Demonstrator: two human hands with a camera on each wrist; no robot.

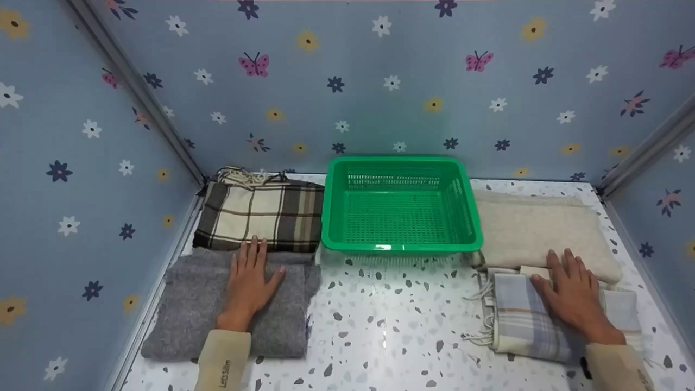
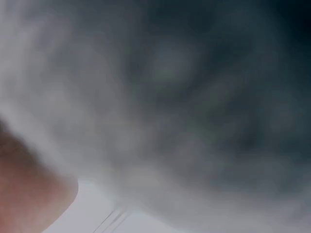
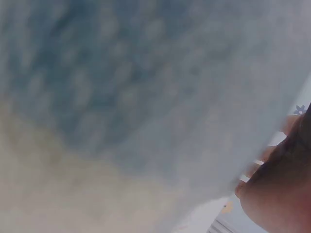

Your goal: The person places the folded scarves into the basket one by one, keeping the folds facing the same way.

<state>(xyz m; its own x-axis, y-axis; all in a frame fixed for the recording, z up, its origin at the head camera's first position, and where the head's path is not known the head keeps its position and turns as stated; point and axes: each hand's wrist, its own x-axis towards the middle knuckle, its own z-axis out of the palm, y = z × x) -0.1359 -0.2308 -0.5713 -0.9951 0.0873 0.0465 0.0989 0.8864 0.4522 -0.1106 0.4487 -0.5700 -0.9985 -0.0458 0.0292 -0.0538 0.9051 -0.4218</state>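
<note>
Left hand (image 1: 250, 290): released, flat on grey cloth (image 1: 187, 309), near left. Right hand (image 1: 574, 296): released, flat on pale plaid cloth (image 1: 516, 315), near right. Green basket (image 1: 396, 220): far side, between checked cloth (image 1: 266, 212) and cream cloth (image 1: 537, 231).

Fuzzy cloth (image 1: 187, 309), glossy plastic basket (image 1: 434, 247)

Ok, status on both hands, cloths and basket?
Left hand open on grey cloth. Right hand open on pale plaid cloth. Green basket upright by flowered wall; nothing visibly blocking either hand.
</note>
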